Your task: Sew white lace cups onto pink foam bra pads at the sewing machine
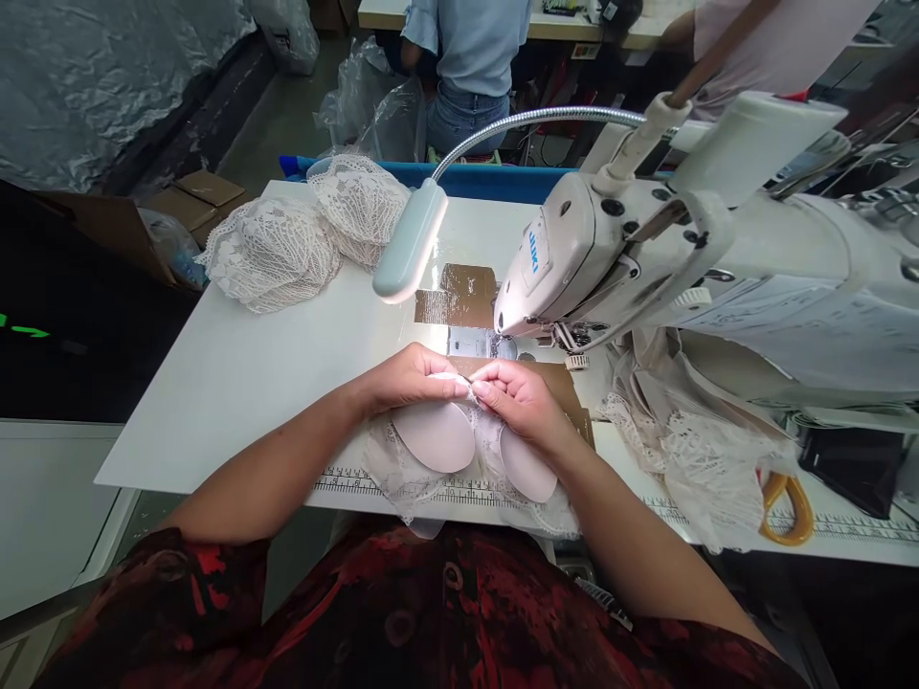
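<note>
A pale lace bra [437, 437] with two smooth oval cups lies across the front of the white table, its lace edges spread over the printed ruler. My left hand [413, 376] pinches the bra's upper middle edge between thumb and fingers. Right beside it, my right hand [521, 397] pinches the same edge, the fingertips of both hands almost touching. Just beyond my hands is the needle area of a white sewing machine [552, 258], its metal plate [470, 342] showing. The bra is apart from the needle.
Piled lace pieces [277, 249] sit at the back left. A lamp [411, 244] on a bendy arm hangs over the table [215, 383]. More lace [707, 459], orange-handled scissors [786, 509] and a dark phone-like object [851, 469] lie at the right. A person [470, 57] sits beyond.
</note>
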### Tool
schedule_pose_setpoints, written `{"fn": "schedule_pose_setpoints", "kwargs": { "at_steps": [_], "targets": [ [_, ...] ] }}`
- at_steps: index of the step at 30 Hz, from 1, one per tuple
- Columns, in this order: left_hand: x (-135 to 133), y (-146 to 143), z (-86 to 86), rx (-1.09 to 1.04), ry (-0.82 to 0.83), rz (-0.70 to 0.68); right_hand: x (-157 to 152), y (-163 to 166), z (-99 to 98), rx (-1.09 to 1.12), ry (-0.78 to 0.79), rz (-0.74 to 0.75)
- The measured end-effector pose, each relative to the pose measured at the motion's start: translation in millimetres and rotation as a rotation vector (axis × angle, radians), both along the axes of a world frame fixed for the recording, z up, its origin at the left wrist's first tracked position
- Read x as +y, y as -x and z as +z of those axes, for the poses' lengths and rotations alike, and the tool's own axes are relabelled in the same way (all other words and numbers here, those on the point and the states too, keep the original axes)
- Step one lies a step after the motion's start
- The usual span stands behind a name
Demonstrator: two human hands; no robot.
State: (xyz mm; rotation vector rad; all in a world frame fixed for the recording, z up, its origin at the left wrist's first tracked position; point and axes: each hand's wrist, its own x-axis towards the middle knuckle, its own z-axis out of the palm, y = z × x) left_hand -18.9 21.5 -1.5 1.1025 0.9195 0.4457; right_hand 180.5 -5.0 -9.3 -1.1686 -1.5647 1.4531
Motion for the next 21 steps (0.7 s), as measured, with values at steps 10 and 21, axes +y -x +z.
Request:
{"fn": "schedule_pose_setpoints", "kwargs": {
  "at_steps": [10,21],
  "targets": [
    [1.0,2.1,0.9,-0.021,-0.01,-0.089,2.5,-5.0,0.2,-0.023,-0.018,0.067],
    [1.4,1.1,-0.5,-0.009,-0.03,-0.07,-0.9,-2.1,1.4,0.079,0.065,-0.082]
  ]
}}
